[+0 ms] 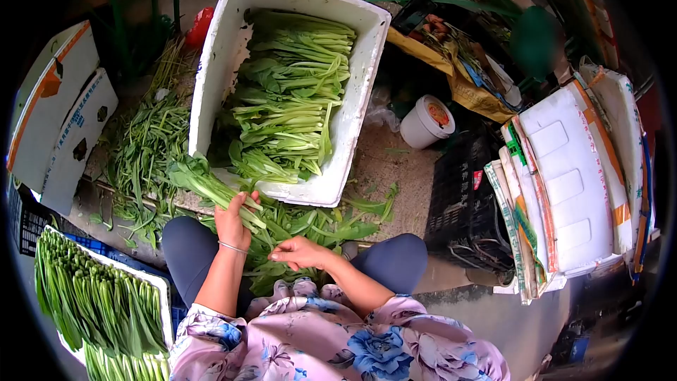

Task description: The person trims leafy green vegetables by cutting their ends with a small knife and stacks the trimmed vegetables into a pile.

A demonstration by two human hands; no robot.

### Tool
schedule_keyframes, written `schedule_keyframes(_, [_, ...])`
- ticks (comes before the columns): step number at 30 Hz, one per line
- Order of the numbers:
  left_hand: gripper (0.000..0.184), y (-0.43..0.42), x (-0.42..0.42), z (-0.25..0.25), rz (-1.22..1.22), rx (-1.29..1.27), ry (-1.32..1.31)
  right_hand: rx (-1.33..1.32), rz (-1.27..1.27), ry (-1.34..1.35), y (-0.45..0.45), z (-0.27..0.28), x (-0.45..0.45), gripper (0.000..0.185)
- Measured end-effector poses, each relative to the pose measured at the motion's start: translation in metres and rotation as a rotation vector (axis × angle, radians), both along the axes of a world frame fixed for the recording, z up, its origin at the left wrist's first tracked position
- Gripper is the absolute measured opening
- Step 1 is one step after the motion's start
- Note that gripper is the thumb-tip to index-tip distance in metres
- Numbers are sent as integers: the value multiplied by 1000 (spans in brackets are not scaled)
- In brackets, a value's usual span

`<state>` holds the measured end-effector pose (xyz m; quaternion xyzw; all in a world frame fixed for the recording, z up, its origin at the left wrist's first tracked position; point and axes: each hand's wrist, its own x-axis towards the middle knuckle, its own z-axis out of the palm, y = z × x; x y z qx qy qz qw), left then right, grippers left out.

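Observation:
My left hand [231, 224] is closed round the stems of a bunch of leafy greens [201, 178]. The leaves point up and left, over the near left corner of a white foam box [199, 116]. Inside that box lie rows of the same kind of greens [296, 92], stems mostly towards the right. My right hand [303, 252] is closed in a pinch above loose leaves [310, 222] between my knees; whether anything small is between its fingers is hidden.
Trimmed leaves and stalks [148, 141] are heaped left of the box. A second foam box [168, 310] at lower left holds upright green stems [106, 296]. To the right stand a white lidded bucket [421, 127], a black crate [458, 201] and stacked foam panels [564, 176].

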<state>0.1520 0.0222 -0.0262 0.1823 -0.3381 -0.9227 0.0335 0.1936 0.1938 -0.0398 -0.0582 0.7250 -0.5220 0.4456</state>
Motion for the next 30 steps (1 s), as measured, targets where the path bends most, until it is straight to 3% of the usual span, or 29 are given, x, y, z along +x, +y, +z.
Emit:
schedule_keyframes(4, [22, 0, 2, 6, -14, 94, -60, 54, -505, 358, 8, -20, -49, 20])
schedule_keyframes(6, [24, -1, 1, 1, -12, 111, -62, 277, -516, 591, 13, -29, -92, 23])
schedule_keyframes(7, [25, -4, 0, 0, -14, 124, -51, 439, -473, 722, 11, -19, -102, 23])
schedule_keyframes(8, [29, -4, 1, 4, 13, 125, -66, 577, -408, 672, 6, -9, -115, 25])
schedule_keyframes(9, [29, -5, 1, 4, 20, 124, -69, 701, -321, 783, 6, -24, -131, 20])
schedule_keyframes(14, [23, -15, -1, -2, 10, 143, -48, 905, -34, 546, 2, -56, -162, 29])
schedule_keyframes(15, [21, -16, -1, -3, 24, 134, -68, 898, -29, 524, 5, -57, -163, 39])
schedule_keyframes(19, [17, -18, -3, -8, 60, 115, -71, 638, -192, 636, 22, -73, -163, 32])
schedule_keyframes(22, [18, -21, -2, -12, 84, 126, -80, 86, -512, 335, 21, -61, -154, 22])
schedule_keyframes(24, [17, -22, -3, -12, 92, 117, -101, 17, -618, 104, 18, -28, -140, 18])
schedule_keyframes(30, [13, -14, -4, -17, 45, 101, -110, -407, -746, -119, 17, -15, -102, 21])
